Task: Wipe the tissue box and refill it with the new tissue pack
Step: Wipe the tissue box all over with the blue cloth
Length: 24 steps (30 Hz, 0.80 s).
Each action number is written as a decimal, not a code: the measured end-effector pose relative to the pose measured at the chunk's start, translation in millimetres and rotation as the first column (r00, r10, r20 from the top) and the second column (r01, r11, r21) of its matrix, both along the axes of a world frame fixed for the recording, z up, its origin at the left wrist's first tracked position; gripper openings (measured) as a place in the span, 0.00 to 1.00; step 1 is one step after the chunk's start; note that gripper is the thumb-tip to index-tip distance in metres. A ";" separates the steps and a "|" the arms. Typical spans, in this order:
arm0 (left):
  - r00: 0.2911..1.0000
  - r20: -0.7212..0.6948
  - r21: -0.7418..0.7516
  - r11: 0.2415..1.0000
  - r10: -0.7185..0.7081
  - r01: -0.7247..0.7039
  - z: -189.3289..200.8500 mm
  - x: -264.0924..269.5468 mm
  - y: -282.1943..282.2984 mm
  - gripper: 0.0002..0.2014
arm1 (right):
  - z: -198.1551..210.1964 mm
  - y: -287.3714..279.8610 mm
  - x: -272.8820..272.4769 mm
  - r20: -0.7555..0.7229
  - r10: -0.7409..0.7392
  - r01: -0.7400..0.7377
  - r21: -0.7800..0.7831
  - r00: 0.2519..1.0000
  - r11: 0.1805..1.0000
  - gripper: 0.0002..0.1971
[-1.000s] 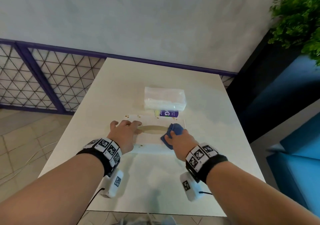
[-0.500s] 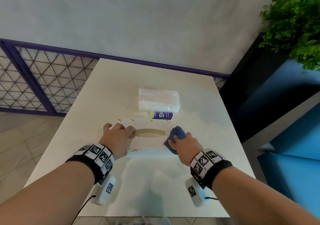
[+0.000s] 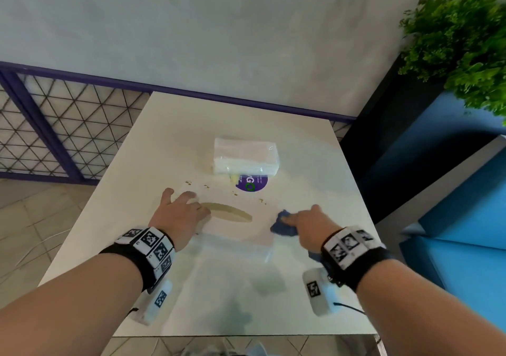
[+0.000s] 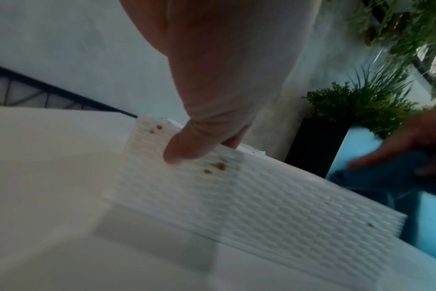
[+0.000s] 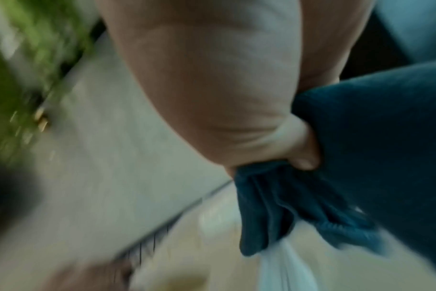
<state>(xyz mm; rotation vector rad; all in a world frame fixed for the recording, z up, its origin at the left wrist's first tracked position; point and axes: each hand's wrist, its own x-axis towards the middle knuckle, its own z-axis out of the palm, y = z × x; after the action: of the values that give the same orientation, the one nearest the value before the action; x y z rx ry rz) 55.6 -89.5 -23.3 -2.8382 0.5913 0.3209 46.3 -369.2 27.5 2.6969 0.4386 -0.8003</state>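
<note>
A white woven-textured tissue box [image 3: 235,227] with a tan oval slot lies at the table's middle. Brown specks dot its top and its near side [image 4: 261,196]. My left hand [image 3: 180,210] rests on the box's left end, fingers spread over the top and the thumb [image 4: 184,149] pressing the near side. My right hand [image 3: 304,219] grips a bunched blue cloth [image 3: 283,225] against the box's right end; the cloth [image 5: 361,157] hangs from that fist. The new tissue pack [image 3: 246,158], in clear wrap, lies just behind the box.
A purple round sticker [image 3: 250,183] shows between pack and box. The white table [image 3: 191,125] stands against a wall. A purple mesh railing [image 3: 54,125] is at the left. A black planter with a green plant [image 3: 460,41] and blue seating [image 3: 465,219] stand close at the right.
My right hand has slid the blue cloth rightward, from the box's top beside the slot to its right end. My left hand has stayed on the left end.
</note>
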 end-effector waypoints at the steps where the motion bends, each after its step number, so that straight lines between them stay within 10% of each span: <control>1: 1.000 -0.008 0.009 1.000 0.003 -0.003 1.3 0.1 2.6 0.35 | 12.5 -5.2 1.8 0.041 -0.079 0.077 0.068 0.996 0.995 0.32; 7: 0.986 -0.161 -0.201 0.980 -0.042 0.009 10.2 -24.5 -45.9 0.46 | 41.1 10.7 6.4 0.187 -0.388 0.245 0.519 0.903 0.819 0.24; 13: 0.994 -0.082 -0.212 0.973 0.076 -0.091 -5.5 -34.0 -67.4 0.35 | -38.8 64.7 -17.1 -0.049 0.143 -0.138 0.106 0.988 0.985 0.23; 24: 0.971 -0.137 -0.269 0.936 0.197 -0.228 -17.2 -35.6 -77.9 0.52 | -41.8 67.5 -3.6 -0.072 0.013 -0.004 0.129 0.997 0.992 0.37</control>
<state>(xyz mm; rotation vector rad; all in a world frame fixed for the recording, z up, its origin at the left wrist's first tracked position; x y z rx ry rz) 20.0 -167.4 -40.5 -3.1877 0.3733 0.4641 42.6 -301.7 -14.3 2.7885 0.5358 -0.8988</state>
